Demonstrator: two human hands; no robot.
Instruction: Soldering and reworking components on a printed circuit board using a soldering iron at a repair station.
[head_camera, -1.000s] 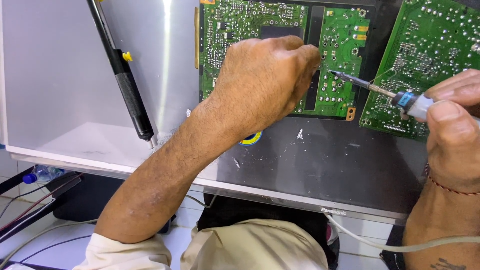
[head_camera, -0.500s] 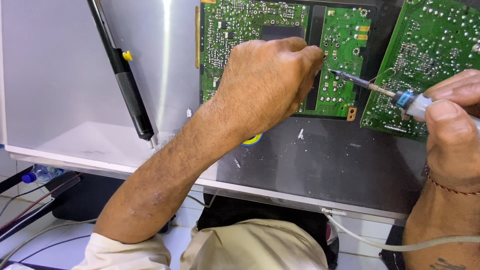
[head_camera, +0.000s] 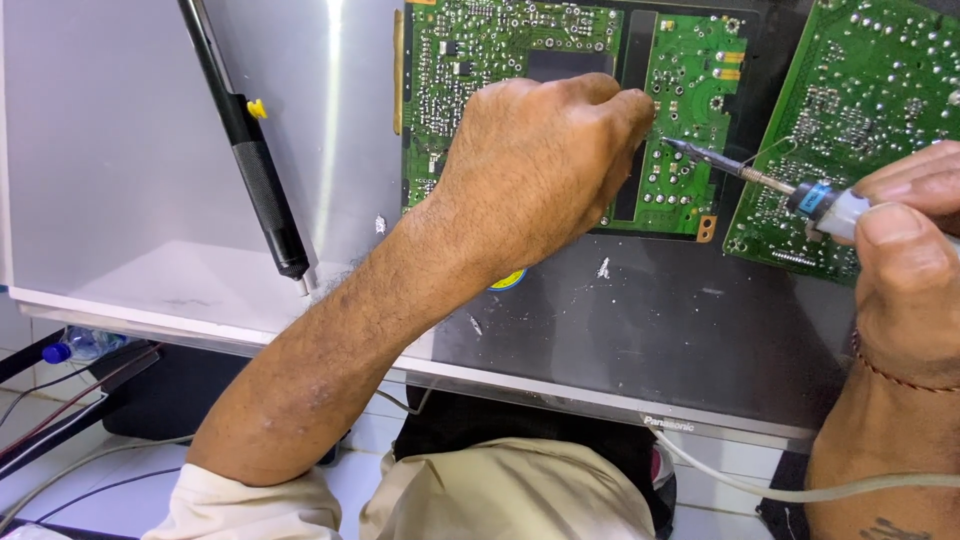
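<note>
- The left hand (head_camera: 545, 160) lay knuckles-up on the green circuit board (head_camera: 500, 45), its fingers curled together and pressed to the board's right part; whether anything was pinched beneath them could not be told.
- The right hand (head_camera: 905, 270), at the right edge of the scene, was closed around the soldering iron (head_camera: 790, 190), with thumb and fingers clamped on its pale handle.
- The iron's metal tip pointed left and ended over the board, just beside the left fingertips.
- A grey cord (head_camera: 800, 488) ran along the near edge, below the right wrist.
- A second green circuit board (head_camera: 860, 90) sat at the far right, tilted, partly behind the iron.
- Both boards rested on a dark metal panel (head_camera: 650, 320), which lay across the middle of the scene.
- A black pen-shaped tool (head_camera: 255, 170) with a yellow button lay at the left, on a pale silver sheet (head_camera: 110, 150), well apart from both hands.
- A thin red bracelet (head_camera: 890, 372) circled the right wrist.
- A plastic bottle with a blue cap (head_camera: 75, 346) lay at the near left, below the sheet's edge.
</note>
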